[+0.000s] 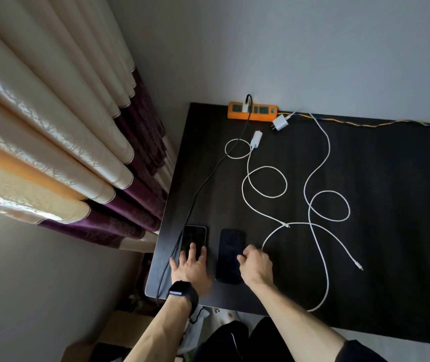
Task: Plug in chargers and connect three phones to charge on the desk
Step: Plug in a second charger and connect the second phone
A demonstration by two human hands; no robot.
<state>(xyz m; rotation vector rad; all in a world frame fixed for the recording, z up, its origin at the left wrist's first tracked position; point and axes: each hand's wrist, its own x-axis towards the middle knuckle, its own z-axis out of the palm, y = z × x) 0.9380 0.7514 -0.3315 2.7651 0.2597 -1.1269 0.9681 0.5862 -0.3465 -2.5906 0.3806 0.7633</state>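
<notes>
Two dark phones lie side by side near the desk's front left corner. My left hand point(191, 265) rests flat on the lower part of the left phone point(194, 237), fingers spread. My right hand point(254, 262) is curled at the right edge of the right phone point(229, 253), closed on a white cable point(270, 237). An orange power strip point(251, 113) lies at the back edge with one plug in it. From that plug a black cable point(208, 176) runs down to the left phone. Two white chargers point(256, 138) point(279, 122) lie unplugged near the strip.
White cables loop over the middle of the dark desk point(391, 205), one loose connector point(359, 267) lying at the right. A yellow cord point(365, 123) runs along the back edge by the wall. Curtains point(64, 152) hang left of the desk.
</notes>
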